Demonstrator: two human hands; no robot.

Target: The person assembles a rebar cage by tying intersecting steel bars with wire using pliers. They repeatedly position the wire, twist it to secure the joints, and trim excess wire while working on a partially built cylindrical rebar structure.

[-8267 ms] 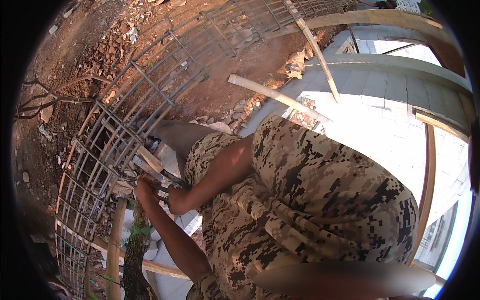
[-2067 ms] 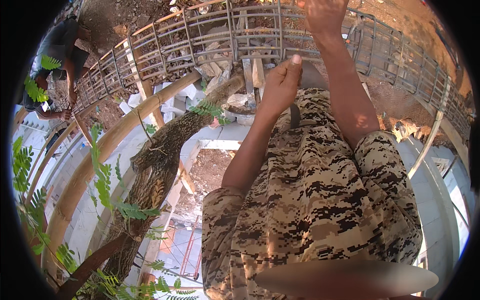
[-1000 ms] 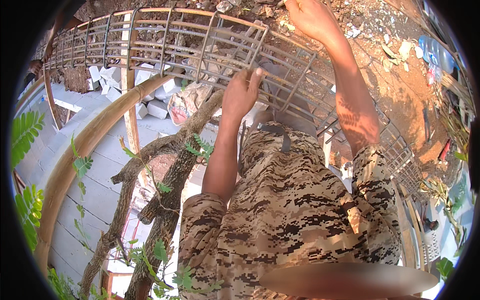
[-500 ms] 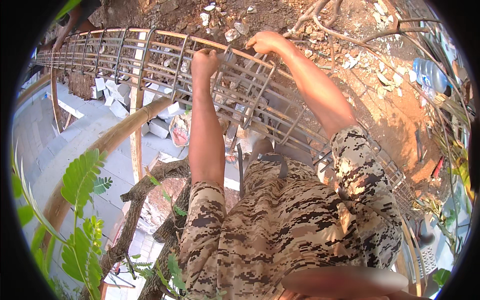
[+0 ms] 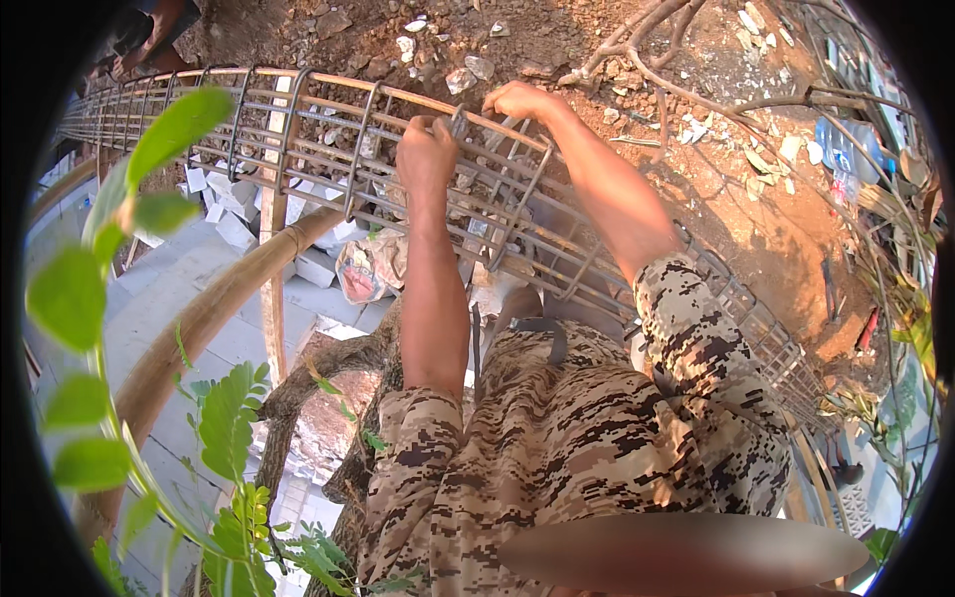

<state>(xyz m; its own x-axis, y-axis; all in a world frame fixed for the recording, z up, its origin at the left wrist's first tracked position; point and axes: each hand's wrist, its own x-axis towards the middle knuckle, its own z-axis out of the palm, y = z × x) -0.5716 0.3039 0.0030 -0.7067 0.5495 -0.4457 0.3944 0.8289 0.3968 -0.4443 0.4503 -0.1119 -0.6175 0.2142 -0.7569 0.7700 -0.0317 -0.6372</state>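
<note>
A long cage of steel bars (image 5: 323, 149) with square steel hoops stretches across in front of me from the far left to the lower right. My left hand (image 5: 428, 151) is closed at its upper part, with a steel hoop (image 5: 460, 123) right beside the fingers; it seems to grip this hoop. Just right of it, my right hand (image 5: 519, 101) has its fingers curled at the cage's far top bar. What its fingertips hold is hidden. Another hoop (image 5: 530, 184) crosses the bars below my right hand.
A thick wooden pole (image 5: 214, 298) and an upright plank (image 5: 273, 239) stand under the cage at left. Leaves (image 5: 75, 303) and a tree branch (image 5: 288, 408) are close at lower left. Bare branches (image 5: 686, 75) and a plastic bottle (image 5: 851, 149) lie right. Someone's arm (image 5: 154, 40) shows far left.
My left hand has moved right along the cage, up to the hoop and closer to my right hand. My right hand stays at the far bar. Leaves now cover more of the left side.
</note>
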